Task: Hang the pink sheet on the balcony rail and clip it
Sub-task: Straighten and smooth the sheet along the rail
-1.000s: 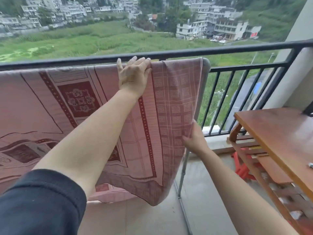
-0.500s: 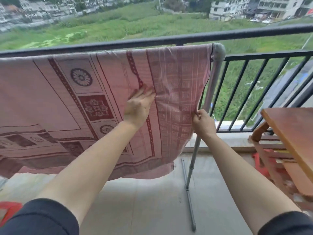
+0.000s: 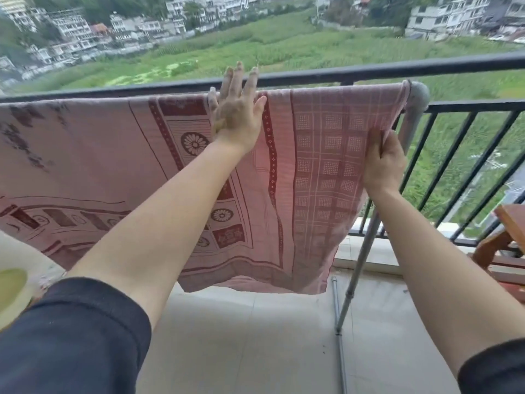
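- Sheet (image 3: 113,155): pink, dark red print with a checked border at its right end. Draped over the top bar of a grey rack (image 3: 416,100) that stands just inside the black rail (image 3: 397,71); both halves hang toward the floor.
- Left hand (image 3: 237,115): open and flat, fingers spread, palm pressed on the sheet at the bar's top. It grips nothing.
- Right hand (image 3: 383,160): closed on the sheet's right edge, just below the rack's corner, the cloth bunched in the fist.
- Handling: thin, soft, light cloth, judging by its folds. It probably slides easily over the smooth bar and would catch wind. Best taken by the hem or the corners, pulling evenly to level both halves.
- Clips: none visible; a yellow-green object (image 3: 11,288) at lower left is too cut off to identify.
- Task: draped, not yet clipped.
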{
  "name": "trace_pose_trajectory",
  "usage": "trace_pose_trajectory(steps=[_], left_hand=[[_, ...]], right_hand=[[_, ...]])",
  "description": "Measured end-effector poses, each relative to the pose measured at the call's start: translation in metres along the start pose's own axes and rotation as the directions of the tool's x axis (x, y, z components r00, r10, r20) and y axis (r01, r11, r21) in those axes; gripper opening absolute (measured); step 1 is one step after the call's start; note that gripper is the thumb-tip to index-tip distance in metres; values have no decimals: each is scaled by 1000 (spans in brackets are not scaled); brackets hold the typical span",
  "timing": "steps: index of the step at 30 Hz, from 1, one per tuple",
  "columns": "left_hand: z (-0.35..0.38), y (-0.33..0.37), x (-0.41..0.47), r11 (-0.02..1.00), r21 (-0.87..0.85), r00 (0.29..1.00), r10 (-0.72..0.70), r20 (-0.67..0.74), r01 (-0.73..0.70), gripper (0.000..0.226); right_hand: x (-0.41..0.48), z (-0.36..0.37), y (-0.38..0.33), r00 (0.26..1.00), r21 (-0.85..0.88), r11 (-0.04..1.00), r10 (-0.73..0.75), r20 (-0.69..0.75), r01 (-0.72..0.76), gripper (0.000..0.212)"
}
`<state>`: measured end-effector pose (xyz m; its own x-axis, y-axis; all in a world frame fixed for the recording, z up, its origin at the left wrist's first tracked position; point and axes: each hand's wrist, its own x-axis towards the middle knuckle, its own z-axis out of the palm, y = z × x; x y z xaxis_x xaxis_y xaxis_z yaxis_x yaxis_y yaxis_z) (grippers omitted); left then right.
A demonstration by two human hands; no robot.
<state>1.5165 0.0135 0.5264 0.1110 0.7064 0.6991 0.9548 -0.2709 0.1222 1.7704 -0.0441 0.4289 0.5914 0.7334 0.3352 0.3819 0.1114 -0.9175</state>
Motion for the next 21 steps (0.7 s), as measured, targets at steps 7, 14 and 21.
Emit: trace_pose_trajectory(steps=[7, 14, 21], left_hand=[[7, 1, -14, 980, -201, 981, -42, -191, 2, 18], [8, -4, -67, 984, -159, 997, 68, -45, -74, 13], [16, 9, -87, 993, -120, 1000, -11, 28, 14, 25]], right_hand=[[-12, -9, 19, 999, -101, 995, 7, 46, -2, 48], [-18, -8, 46, 967, -337, 938, 159, 199, -85, 36], [0, -3, -10, 978, 260, 953, 110, 174, -154, 38]])
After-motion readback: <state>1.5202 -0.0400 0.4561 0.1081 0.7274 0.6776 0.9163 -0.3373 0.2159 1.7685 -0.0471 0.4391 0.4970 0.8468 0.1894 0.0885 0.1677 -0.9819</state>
